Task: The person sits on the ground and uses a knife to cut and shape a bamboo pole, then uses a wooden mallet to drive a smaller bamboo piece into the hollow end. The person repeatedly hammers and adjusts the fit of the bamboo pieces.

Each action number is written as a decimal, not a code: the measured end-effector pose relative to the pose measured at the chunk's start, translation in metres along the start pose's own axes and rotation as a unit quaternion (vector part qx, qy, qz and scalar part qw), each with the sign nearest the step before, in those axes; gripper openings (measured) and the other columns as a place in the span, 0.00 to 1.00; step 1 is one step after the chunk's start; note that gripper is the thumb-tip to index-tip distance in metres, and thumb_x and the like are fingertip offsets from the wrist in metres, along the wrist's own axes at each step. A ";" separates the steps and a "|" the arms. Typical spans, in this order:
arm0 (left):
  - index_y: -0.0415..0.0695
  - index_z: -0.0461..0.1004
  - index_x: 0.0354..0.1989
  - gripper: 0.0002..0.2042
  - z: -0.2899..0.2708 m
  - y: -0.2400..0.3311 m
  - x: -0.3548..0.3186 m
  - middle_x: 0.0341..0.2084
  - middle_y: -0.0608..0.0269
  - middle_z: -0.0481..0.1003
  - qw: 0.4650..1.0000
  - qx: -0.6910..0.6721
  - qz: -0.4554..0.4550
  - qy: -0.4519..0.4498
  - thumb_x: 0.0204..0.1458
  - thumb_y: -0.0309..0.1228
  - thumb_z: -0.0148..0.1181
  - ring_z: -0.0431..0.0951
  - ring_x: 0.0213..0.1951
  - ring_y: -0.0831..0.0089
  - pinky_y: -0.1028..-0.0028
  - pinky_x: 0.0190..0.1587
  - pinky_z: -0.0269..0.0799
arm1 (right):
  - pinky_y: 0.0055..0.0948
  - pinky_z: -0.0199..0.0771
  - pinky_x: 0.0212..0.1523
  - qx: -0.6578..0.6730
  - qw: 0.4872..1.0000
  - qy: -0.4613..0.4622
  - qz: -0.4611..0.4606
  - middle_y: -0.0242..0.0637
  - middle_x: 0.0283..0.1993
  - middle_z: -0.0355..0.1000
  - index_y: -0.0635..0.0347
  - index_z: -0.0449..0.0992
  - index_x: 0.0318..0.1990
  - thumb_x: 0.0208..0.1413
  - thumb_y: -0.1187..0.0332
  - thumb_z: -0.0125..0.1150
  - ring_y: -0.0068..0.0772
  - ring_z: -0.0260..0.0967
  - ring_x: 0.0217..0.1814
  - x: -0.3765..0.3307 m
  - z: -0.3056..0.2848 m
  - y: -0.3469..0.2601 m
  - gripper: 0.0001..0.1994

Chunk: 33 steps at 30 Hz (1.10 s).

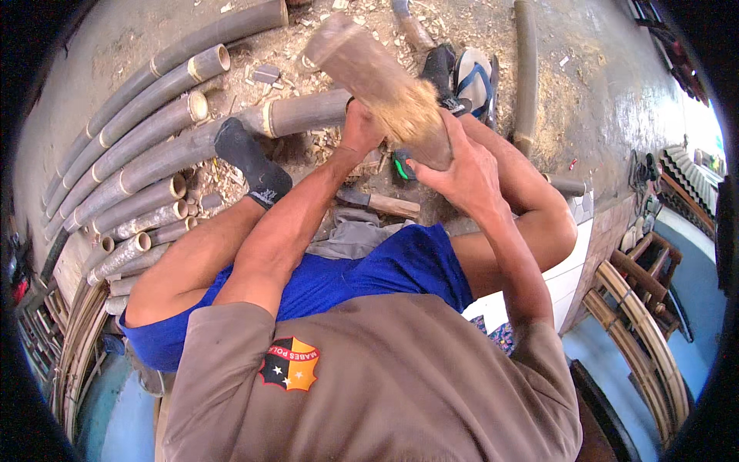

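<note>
A short, thick brown bamboo section is tilted in front of me, smeared by motion. Pale yellow, powdery or fibrous stuff covers its side toward the lower end. My right hand grips that lower end, thumb and fingers on either side. On the left, my left hand is closed against the section's side, its fingers partly hidden behind it. Close by that hand ends a long bamboo pole lying across the floor. Below, a wooden-handled blade tool lies near a green and black object.
Several curved bamboo poles lie in a row at left. Chips and sawdust litter the floor. Another pole, a sandal and a wooden-handled tool lie beyond my feet. Bundled bamboo strips stand at right.
</note>
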<state>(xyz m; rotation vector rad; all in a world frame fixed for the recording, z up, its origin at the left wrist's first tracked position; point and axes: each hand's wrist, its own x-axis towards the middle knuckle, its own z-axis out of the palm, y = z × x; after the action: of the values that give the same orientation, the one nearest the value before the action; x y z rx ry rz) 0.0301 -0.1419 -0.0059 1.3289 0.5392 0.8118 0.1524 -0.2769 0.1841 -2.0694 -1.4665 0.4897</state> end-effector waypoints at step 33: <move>0.38 0.79 0.43 0.15 -0.019 0.038 0.044 0.31 0.68 0.81 0.989 0.069 -0.124 0.044 0.52 0.35 0.72 0.76 0.32 0.81 0.76 0.35 0.74 | 0.47 0.79 0.51 -0.174 0.979 -0.091 0.055 0.58 0.46 0.79 0.55 0.61 0.69 0.42 0.52 0.77 0.60 0.79 0.50 0.062 -0.004 0.007 0.47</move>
<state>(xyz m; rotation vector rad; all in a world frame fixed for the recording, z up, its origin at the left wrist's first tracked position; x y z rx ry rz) 0.0355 -0.0938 0.0317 1.3251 0.8259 0.6377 0.1806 -0.2207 0.1839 -2.4456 -1.6445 0.5052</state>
